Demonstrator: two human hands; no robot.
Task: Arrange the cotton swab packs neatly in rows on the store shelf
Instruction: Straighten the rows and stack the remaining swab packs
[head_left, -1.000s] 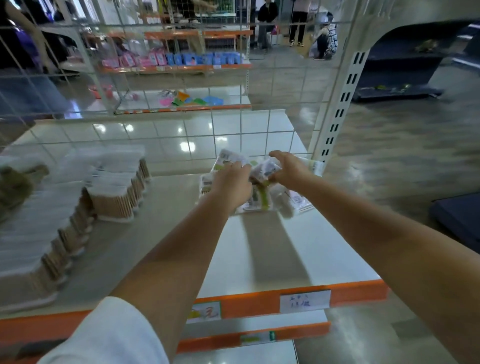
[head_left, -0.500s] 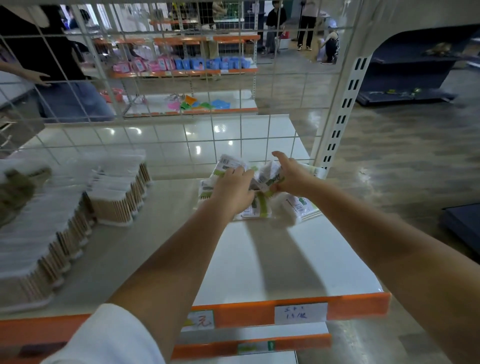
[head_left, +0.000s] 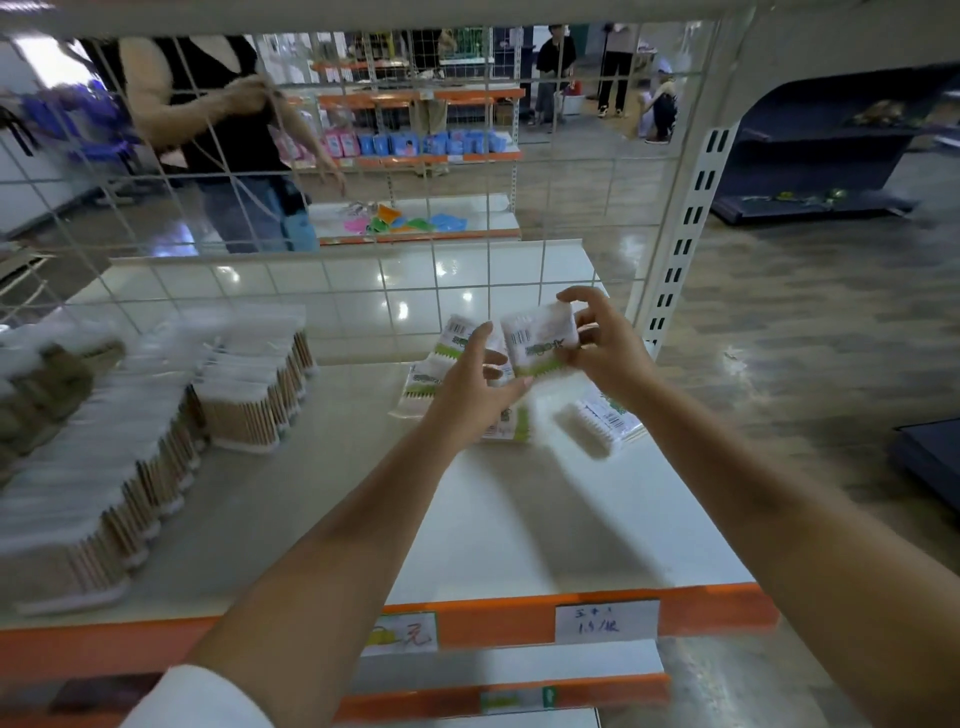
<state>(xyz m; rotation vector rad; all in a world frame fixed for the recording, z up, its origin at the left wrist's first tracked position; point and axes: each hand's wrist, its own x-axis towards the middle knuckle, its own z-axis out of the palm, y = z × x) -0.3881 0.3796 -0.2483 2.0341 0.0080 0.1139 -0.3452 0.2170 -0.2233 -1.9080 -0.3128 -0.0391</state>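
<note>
A cotton swab pack (head_left: 540, 340) with a white and green label is lifted above the white shelf (head_left: 545, 519). My right hand (head_left: 605, 343) pinches its right side with thumb and fingers. My left hand (head_left: 475, 387) touches its lower left corner with relaxed fingers. Under the hands lies a loose pile of swab packs (head_left: 423, 382), and one more pack (head_left: 605, 415) lies flat to the right. Long rows of standing swab packs (head_left: 156, 431) fill the left part of the shelf.
A white wire grid (head_left: 363, 291) backs the shelf, with a slotted upright post (head_left: 680, 249) at its right end. The front edge is an orange rail with price labels (head_left: 605, 621). A person (head_left: 218, 135) stands behind the grid. Open floor lies to the right.
My right hand has lifted one pack up off the pile. My left hand has come off the pile and now meets the pack's lower corner. The view has shifted slightly.
</note>
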